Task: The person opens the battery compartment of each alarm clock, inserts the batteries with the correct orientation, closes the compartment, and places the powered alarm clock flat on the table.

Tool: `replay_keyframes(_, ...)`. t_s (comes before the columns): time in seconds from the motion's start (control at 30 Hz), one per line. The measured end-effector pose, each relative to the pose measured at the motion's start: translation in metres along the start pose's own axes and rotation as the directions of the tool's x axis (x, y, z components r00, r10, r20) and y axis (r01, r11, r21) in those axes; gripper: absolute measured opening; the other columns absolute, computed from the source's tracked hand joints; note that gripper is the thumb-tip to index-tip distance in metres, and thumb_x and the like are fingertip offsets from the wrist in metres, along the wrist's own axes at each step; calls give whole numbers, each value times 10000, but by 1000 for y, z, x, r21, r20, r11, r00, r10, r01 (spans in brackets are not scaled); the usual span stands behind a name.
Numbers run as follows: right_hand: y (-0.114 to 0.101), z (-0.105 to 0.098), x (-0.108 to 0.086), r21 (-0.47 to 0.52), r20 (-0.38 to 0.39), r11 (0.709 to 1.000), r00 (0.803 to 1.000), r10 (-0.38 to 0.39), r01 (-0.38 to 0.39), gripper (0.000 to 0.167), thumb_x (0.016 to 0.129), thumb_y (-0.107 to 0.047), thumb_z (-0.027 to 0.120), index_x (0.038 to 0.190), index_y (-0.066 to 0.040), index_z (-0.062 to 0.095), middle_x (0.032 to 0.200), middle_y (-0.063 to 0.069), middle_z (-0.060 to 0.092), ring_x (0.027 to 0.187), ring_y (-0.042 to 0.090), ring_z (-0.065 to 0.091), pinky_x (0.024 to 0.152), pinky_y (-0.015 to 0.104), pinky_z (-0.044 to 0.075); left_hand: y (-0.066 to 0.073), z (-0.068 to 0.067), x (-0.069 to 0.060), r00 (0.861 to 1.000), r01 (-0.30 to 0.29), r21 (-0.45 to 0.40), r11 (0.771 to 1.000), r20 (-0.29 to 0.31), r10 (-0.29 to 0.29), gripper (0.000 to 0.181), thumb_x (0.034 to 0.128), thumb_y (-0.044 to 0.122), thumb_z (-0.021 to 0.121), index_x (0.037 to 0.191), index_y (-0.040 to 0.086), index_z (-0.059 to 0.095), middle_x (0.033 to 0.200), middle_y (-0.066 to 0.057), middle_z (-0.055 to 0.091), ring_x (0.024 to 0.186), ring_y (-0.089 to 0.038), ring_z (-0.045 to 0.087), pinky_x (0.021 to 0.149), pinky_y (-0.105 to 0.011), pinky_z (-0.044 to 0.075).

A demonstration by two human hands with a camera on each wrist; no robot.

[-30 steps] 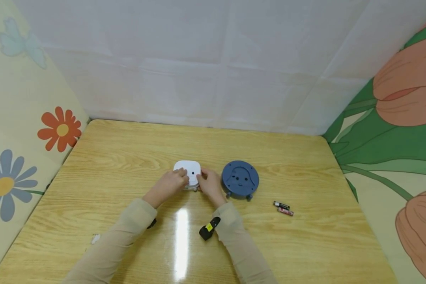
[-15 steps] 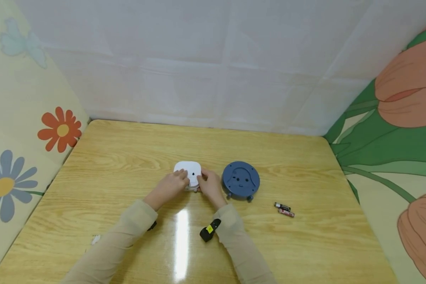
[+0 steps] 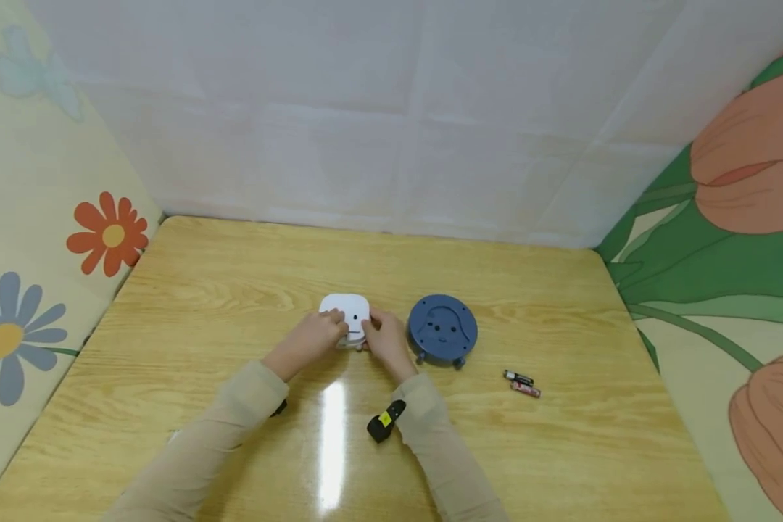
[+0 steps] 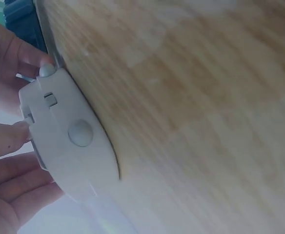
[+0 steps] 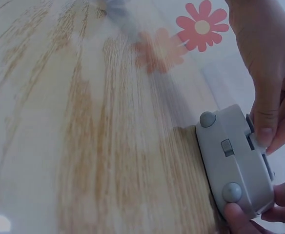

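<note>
A small white clock-like device (image 3: 346, 303) with rounded corners lies flat on the table, its back apparently facing up. Two round grey feet and a small switch show on the side of the device (image 4: 59, 122) in the left wrist view. My left hand (image 3: 315, 336) is on its left part, with the thumb pressing at a notch by the cover edge in the right wrist view. From the right, my right hand (image 3: 388, 342) grips the device's side, with fingertips (image 5: 237, 217) beside one foot. The underside is hidden.
Right of my hands lies a round dark blue device (image 3: 442, 330) with two feet. Further right are a black battery (image 3: 518, 378) and a red battery (image 3: 525, 390), side by side. A small white scrap (image 3: 175, 435) lies by my left sleeve. White cloth (image 3: 391, 145) hangs behind the table.
Both hands stay at the white device. My left fingers look slightly more bent over its top than half a second ago. The blue device and batteries have not moved.
</note>
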State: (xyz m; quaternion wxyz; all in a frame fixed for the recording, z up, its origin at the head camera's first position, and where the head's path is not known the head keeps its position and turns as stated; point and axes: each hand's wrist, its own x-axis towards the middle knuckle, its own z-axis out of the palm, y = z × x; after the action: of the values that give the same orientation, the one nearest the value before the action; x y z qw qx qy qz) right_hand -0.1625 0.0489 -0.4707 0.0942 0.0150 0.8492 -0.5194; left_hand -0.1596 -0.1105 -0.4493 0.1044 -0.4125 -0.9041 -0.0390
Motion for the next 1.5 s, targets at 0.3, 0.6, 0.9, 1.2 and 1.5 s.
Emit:
replay_keyframes(0.3, 0, 0, 5, 16, -10, 999, 1000, 28, -28, 381, 890, -69, 541, 1270, -38, 525, 1001, 178, 636, 515, 119, 575, 480, 227, 499, -2, -8, 9, 984, 87, -68, 994, 159, -75, 121, 798, -33, 638, 915, -30, 606, 794, -134, 615, 668, -219, 593, 587, -298, 506)
replay_keyframes(0.6, 3, 3, 4, 27, -18, 999, 999, 31, -31, 388, 882, -55, 545, 1268, -22, 522, 930, 180, 643, 484, 107, 559, 468, 232, 498, 1, -12, 11, 966, 144, -93, 985, 231, -120, 187, 787, -25, 654, 957, -38, 578, 797, -139, 611, 674, -223, 596, 584, -291, 508)
replay_keyframes(0.9, 2, 2, 3, 20, -12, 999, 999, 49, -48, 392, 887, -69, 551, 1275, -26, 516, 999, 181, 619, 501, 108, 552, 479, 225, 498, -1, -13, 9, 974, 168, -166, 972, 182, -138, 122, 800, -61, 601, 909, -37, 549, 754, -138, 596, 631, -211, 583, 550, -279, 493)
replay_keyframes(1.2, 2, 2, 4, 51, -22, 997, 998, 58, -56, 397, 887, -65, 554, 1279, -22, 512, 1021, 194, 607, 508, 117, 553, 487, 229, 503, -4, -15, 1, 981, 195, -273, 942, 66, -184, 81, 856, -14, 567, 785, -1, 531, 718, -94, 556, 622, -199, 544, 558, -295, 473)
replay_keyframes(1.5, 2, 3, 3, 87, -28, 993, 996, 80, -77, 406, 886, -61, 551, 1286, -15, 500, 1049, 196, 595, 510, 108, 541, 493, 234, 507, -8, -20, -10, 969, 233, -293, 927, -10, -246, 81, 819, -7, 607, 766, 34, 562, 737, -52, 536, 674, -194, 534, 589, -311, 472)
